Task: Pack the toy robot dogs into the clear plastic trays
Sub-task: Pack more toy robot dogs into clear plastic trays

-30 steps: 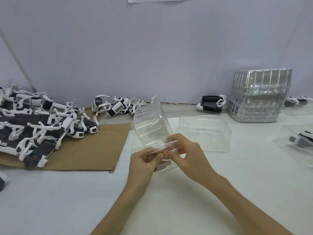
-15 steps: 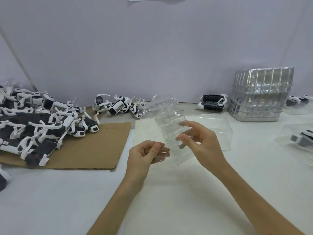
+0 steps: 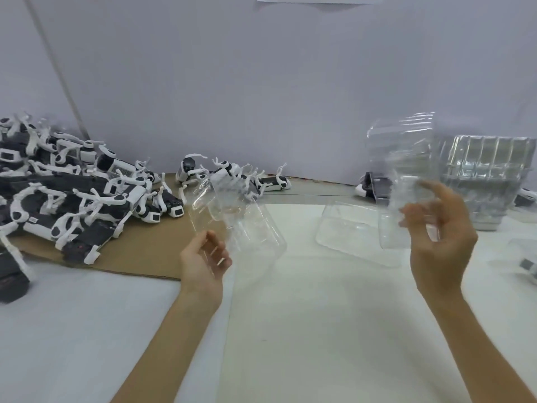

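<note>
My left hand (image 3: pixel 203 260) grips the near end of a clear plastic tray (image 3: pixel 241 222) that tilts up over the table's middle. Another clear tray (image 3: pixel 404 175), blurred with motion, is held upright and higher at the right by my right hand (image 3: pixel 438 242). A third clear tray (image 3: pixel 354 234) lies on the white table between the two. Black-and-white toy robot dogs lie in a pile (image 3: pixel 64 193) on brown cardboard (image 3: pixel 151 251) at the left, with a few more dogs (image 3: pixel 232 175) against the wall.
A tall stack of clear trays (image 3: pixel 488 181) stands at the back right, with one toy dog (image 3: pixel 372 184) beside it. At the right edge another tray (image 3: pixel 523 257) holds a dog. The grey wall closes off the back.
The two nested trays have come apart. My right hand has swung one tray up and to the right, while my left hand keeps the other near the middle.
</note>
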